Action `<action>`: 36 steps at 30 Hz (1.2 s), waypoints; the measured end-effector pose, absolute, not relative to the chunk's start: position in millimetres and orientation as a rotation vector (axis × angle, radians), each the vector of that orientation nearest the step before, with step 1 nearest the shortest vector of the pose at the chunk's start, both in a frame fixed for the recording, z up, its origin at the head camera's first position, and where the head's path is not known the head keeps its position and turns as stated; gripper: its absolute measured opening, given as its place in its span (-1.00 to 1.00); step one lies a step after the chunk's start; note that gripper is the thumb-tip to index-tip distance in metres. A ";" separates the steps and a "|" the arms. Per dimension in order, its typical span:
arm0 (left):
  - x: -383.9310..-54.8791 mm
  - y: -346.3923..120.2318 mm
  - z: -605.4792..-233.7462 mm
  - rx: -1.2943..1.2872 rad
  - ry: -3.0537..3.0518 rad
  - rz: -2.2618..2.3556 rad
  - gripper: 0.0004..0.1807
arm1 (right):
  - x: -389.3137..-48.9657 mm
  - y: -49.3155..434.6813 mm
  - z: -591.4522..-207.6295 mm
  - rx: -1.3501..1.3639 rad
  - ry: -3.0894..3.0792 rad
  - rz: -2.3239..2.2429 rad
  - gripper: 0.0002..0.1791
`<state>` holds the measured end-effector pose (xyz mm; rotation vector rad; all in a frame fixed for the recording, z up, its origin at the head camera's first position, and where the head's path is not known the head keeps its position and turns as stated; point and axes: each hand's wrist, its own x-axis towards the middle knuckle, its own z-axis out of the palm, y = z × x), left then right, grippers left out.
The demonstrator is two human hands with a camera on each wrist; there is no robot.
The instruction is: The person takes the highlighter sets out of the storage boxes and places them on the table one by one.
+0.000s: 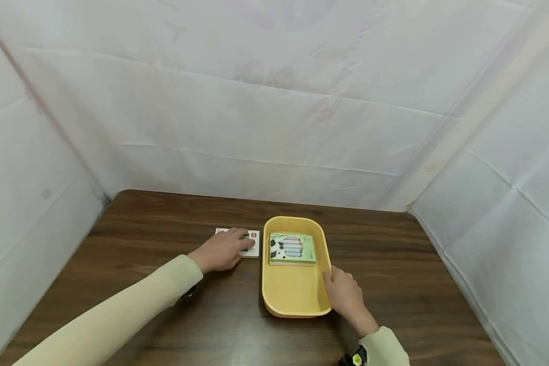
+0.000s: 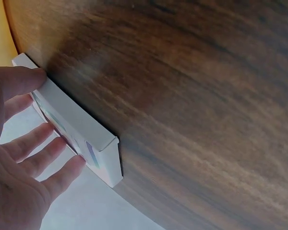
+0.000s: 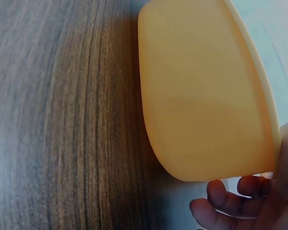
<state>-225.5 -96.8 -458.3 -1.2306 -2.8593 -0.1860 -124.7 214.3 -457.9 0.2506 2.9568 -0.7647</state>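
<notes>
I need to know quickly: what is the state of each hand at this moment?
Left hand: open, touching the white box.
Right hand: closed, holding the yellow bin at its edge.

The yellow, rounded plastic tub (image 1: 297,295) looked smooth and matt. The flat white card box (image 2: 80,109) looked smooth. The dark brown wooden table (image 1: 393,274) was a bit shiny.
</notes>
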 end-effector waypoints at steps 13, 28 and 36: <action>-227.3 -101.8 -467.4 -1.209 -2.828 -0.202 -0.56 | -125.5 213.1 -462.8 0.240 2.951 -0.761 -0.68; -233.4 -104.5 -467.5 -1.183 -2.819 -0.215 -0.57 | -132.5 210.4 -461.7 0.238 2.953 -0.748 -0.68; -228.6 -106.6 -466.1 -1.176 -2.831 -0.219 -0.57 | -129.5 207.7 -463.6 0.222 2.949 -0.762 -0.69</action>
